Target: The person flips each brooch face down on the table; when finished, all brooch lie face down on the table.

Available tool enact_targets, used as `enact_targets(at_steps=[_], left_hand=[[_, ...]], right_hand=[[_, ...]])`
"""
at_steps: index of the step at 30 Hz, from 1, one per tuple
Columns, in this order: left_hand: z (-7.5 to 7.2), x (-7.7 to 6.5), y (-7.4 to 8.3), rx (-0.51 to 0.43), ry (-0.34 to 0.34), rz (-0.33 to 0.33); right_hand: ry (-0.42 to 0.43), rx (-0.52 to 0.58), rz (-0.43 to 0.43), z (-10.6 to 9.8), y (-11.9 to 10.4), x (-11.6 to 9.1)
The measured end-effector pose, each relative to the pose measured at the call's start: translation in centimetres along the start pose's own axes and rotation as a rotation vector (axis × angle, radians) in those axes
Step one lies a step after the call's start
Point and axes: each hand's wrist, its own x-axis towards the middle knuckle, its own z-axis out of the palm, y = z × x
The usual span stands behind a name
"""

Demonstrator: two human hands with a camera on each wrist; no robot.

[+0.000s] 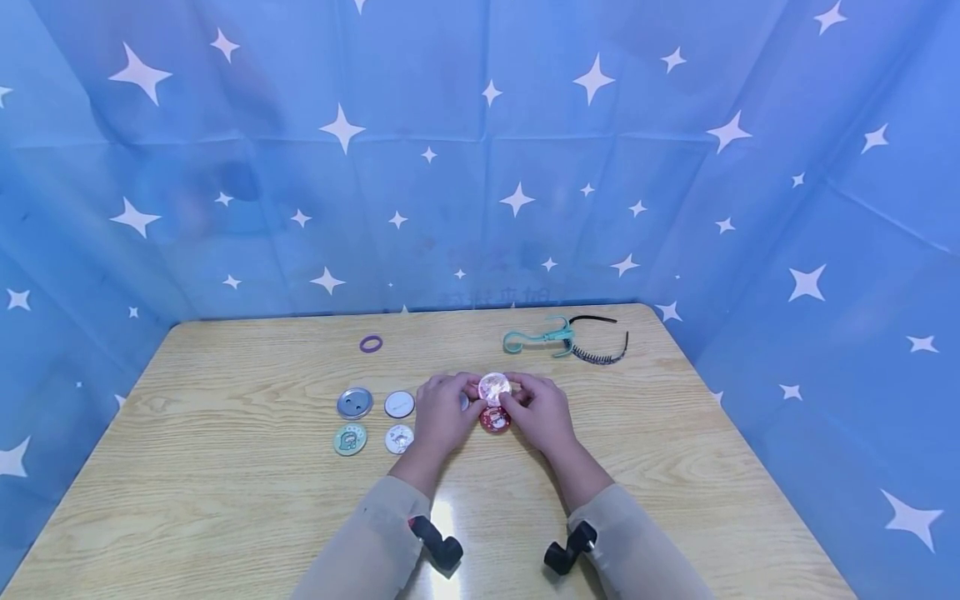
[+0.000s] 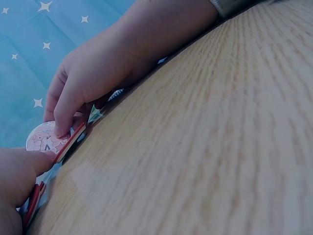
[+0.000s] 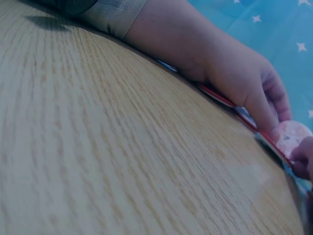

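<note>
I pinch the round pink printed button badge (image 1: 494,387) between my left hand (image 1: 442,414) and right hand (image 1: 542,412), just above the red round badge (image 1: 494,420) on the counter (image 1: 675,467); I should keep fingertips on its rim, steady.

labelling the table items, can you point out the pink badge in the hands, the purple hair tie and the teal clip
pink badge (image 1: 494,387), head view, middle of its printed face
purple hair tie (image 1: 371,343), head view, on the ring's band
teal clip (image 1: 537,337), head view, along its long arm
</note>
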Motion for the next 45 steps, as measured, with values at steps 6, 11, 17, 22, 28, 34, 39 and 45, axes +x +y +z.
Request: enact_targets(at_steps=[6,11,17,22,28,34,39,45], left_hand=[[-0.11,0.02,0.13,-0.022,-0.002,0.028],[-0.09,0.01,0.14,-0.036,0.001,0.039],[0.0,0.09,0.05,-0.029,-0.002,0.058],[-0.1,0.11,0.06,-0.028,-0.011,0.056],[-0.12,0.03,0.1,-0.031,-0.005,0.06],[-0.08,-0.04,0.01,-0.028,-0.009,0.065],[-0.04,-0.04,-0.14,-0.024,-0.017,0.064],[0.09,0.05,-0.26,-0.011,-0.018,0.075]], right_hand=[[0.006,0.007,-0.017,0.02,0.09,0.04],[0.018,0.014,-0.037,0.05,0.09,0.05],[0.017,0.026,-0.005,0.01,-0.07,0.06],[0.019,0.034,0.001,-0.08,-0.28,0.03],[0.018,0.049,0.006,-0.06,-0.29,-0.03],[0.02,0.052,0.008,-0.02,-0.32,-0.06],[0.024,0.072,-0.014,-0.02,-0.1,-0.09],[0.011,0.088,-0.01,-0.14,-0.15,-0.15]])
